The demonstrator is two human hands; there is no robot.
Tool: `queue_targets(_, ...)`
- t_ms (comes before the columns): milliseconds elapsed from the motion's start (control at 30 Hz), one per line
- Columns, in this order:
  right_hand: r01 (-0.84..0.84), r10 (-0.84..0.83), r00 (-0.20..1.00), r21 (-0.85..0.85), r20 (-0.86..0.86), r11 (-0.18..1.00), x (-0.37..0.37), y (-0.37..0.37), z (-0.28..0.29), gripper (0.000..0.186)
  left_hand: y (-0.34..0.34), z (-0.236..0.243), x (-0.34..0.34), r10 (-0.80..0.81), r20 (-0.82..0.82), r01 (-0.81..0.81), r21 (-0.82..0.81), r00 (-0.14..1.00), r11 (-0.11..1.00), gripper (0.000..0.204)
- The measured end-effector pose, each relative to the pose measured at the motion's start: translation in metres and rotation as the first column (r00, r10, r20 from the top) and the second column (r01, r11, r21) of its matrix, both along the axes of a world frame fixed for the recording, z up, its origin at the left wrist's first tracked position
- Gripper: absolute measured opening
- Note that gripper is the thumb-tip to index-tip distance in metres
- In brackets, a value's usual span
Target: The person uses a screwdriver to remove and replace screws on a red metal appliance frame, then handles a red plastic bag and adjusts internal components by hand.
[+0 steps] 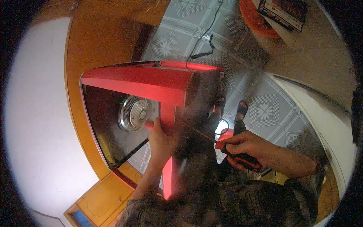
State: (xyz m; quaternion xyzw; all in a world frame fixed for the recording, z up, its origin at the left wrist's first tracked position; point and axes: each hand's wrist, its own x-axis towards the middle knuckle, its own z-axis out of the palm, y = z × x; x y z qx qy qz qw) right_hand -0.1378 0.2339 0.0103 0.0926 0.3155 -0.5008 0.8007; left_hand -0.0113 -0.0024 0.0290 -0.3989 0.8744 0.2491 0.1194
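With our right hand (245, 148) closed around a screwdriver (220, 145), its shaft (196, 129) slants up-left toward the red casing (140, 81), whose bar (167, 113) our nearer left hand (162, 140) grips, fingers curled.

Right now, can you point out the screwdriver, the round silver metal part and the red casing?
Screwdriver (246, 158): head view, on its red-and-black handle.
Round silver metal part (137, 114): head view, on its round face.
Red casing (140, 81): head view, on its long upper side.

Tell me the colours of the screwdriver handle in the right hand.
The screwdriver handle is black and red, best seen in the head view.
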Motion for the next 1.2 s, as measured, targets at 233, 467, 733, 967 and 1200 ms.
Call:
queue_targets(233,-0.117,0.100,0.971,-0.066,-0.216,0.991,-0.003,-0.010,-0.007,0.034,-0.007,0.003,0.011,0.058,0.135,-0.048,-0.073,0.989,0.996,0.037)
queue_targets(467,-0.091,0.070,0.930,-0.041,-0.362,0.995,0.020,-0.001,-0.010,0.033,-0.012,-0.011,0.023,-0.004,-0.176,0.016,0.069,0.984,0.997,0.048)
queue_targets(733,-0.191,0.264,0.261,0.218,-0.928,0.957,0.036,-0.011,0.017,0.035,-0.014,-0.003,0.021,0.029,-0.063,-0.017,0.186,0.998,0.982,0.047)
queue_targets(967,-0.240,0.310,0.014,0.297,-0.951,0.924,0.036,-0.006,0.014,0.039,-0.020,0.011,0.012,0.009,0.010,-0.011,0.266,1.000,0.964,0.058)
queue_targets(1200,-0.114,0.374,0.003,0.372,-0.927,0.921,0.034,-0.006,0.018,0.039,-0.043,-0.004,0.043,0.050,-0.151,0.046,0.569,0.987,0.821,0.074)
